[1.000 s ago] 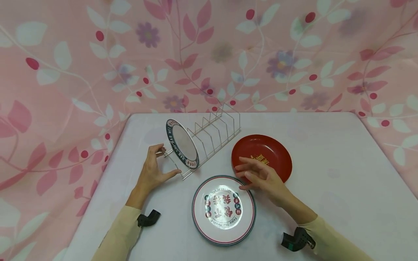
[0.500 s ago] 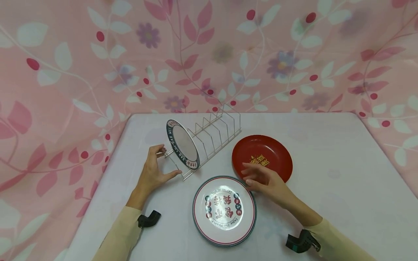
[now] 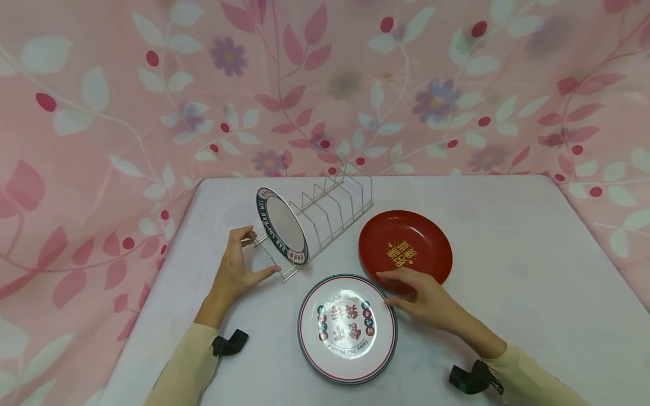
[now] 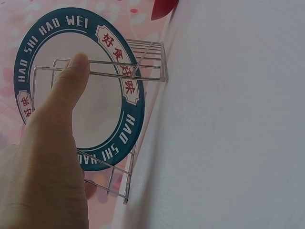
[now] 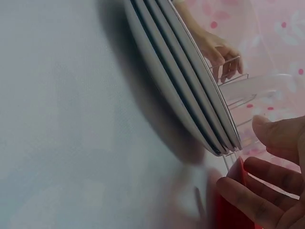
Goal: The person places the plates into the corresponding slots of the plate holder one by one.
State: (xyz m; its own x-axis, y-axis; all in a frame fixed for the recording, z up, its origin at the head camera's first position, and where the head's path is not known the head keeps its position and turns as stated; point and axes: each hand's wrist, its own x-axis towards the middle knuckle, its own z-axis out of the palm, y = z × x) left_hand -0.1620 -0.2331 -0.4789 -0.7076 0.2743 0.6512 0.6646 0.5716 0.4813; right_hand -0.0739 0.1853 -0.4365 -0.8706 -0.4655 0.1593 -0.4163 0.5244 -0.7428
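- At the left of a white table (image 3: pixel 533 282), a person's left hand (image 3: pixel 235 273) grips the near end of a silver wire rack (image 3: pixel 330 240), its thumb on one corner and its fingers bent round the other.
- Inside the near end of that rack, one plate (image 3: pixel 287 223) stands on edge, leaning; it has a pale center and a dark green rim lettered "HAO SHI HAO WEI".
- Front and center, a stack of plates (image 3: pixel 347 338) lies flat, three edges showing from the right wrist; the top one is white with printed lettering, ringed in red and dark green, under a bright glare.
- Behind the stack and to its right sits a red dish (image 3: pixel 426 242) with gold characters.
- Beside the stack's right edge, overlapping the dish's near rim in the head view, is the right hand (image 3: pixel 429 299), thumb and fingers apart; whether it touches either, I cannot tell.
- Behind everything hangs pink floral cloth (image 3: pixel 325 84).
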